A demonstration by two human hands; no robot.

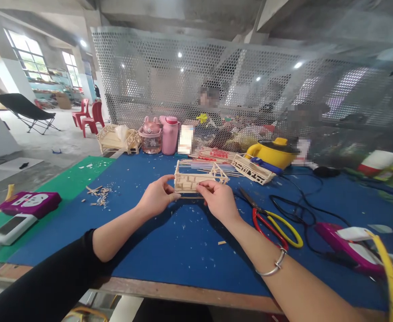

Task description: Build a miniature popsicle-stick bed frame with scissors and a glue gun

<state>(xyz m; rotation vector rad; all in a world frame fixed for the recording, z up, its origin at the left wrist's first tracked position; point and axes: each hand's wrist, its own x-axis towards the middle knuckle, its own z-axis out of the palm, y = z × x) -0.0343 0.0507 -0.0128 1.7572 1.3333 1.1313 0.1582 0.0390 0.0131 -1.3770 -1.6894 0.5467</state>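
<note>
A small pale wooden frame model [187, 179], built of thin sticks with lattice sides, is held up just over the blue mat [169, 250]. My left hand [158, 195] pinches its left end between thumb and fingers. At the front right side, my right hand [218, 199] grips the same model, thumb and forefinger on its lower rail. Right of my right hand lie scissors [273, 223] with one red and one yellow handle. Behind the model are bundles of thin wooden sticks [213, 154] and another latticed wooden piece [253, 170].
Wood scraps [99, 195] lie at left, near a purple box [30, 203]. A pink bottle [170, 136], a pink jar [151, 136] and a wooden model [117, 139] stand at the back. A yellow pot [273, 154], black cables [293, 210] and a purple-white device [347, 246] are at right.
</note>
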